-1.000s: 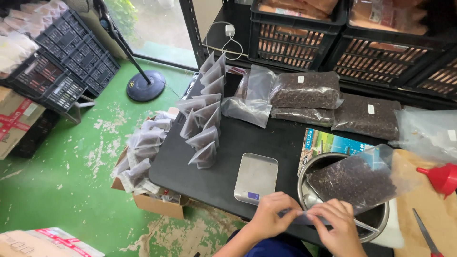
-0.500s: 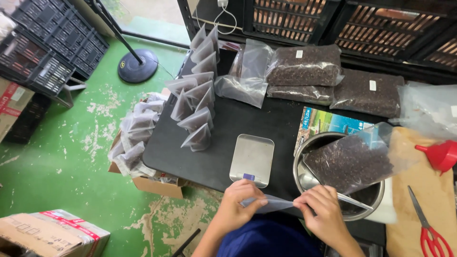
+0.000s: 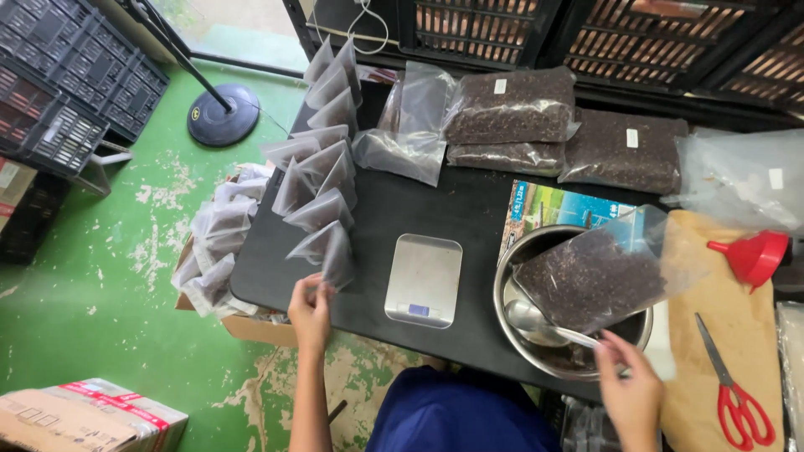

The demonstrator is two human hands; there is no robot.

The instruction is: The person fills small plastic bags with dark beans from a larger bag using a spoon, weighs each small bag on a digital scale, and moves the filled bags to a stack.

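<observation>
So the left hand (image 3: 311, 311) is pinching the lower edge of a small filled translucent pouch (image 3: 327, 252), fingers clamped together on it, right at the near end of a row of similar grey pouches (image 3: 322, 159) standing upright along the left side of the black tabletop (image 3: 419, 209). That pouch is sitting at the table's front left corner, just left of the flat silver kitchen scale (image 3: 424, 279).

The right hand (image 3: 630, 387) is hovering at the near rim of the round stainless steel bowl (image 3: 507, 289), fingers loosely curled and slightly apart, tips touching or nearly touching the handle of a metal spoon (image 3: 544, 325) lying in the bowl; can't really tell if it's gripping it. A big clear bag of dark granules (image 3: 590, 280) is leaning in that bowl.

Red-handled scissors (image 3: 733, 389) and a red plastic funnel (image 3: 754, 255) are lying off to the right.
</observation>
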